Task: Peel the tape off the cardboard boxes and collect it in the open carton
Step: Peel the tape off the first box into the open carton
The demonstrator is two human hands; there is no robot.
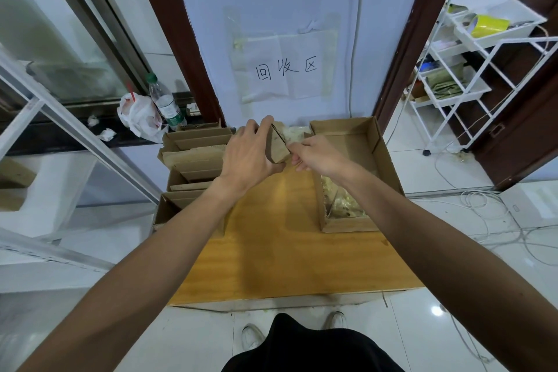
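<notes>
My left hand (249, 154) grips a small brown cardboard box (276, 145), held up over the far end of the wooden table (287, 251). My right hand (315, 155) pinches at the box's right edge, where the tape itself is too small to make out. Just right of my hands stands the open carton (383, 142), with crumpled clear tape (341, 202) heaped in its near end. More crumpled tape shows behind the held box, against the wall.
Several flattened cardboard boxes (196, 154) stand on edge in a carton at the table's left. A water bottle (164, 103) and a white plastic bag (137, 115) sit on the ledge beyond. A white wire rack (471, 69) stands at right. Cables (489, 214) trail on the floor.
</notes>
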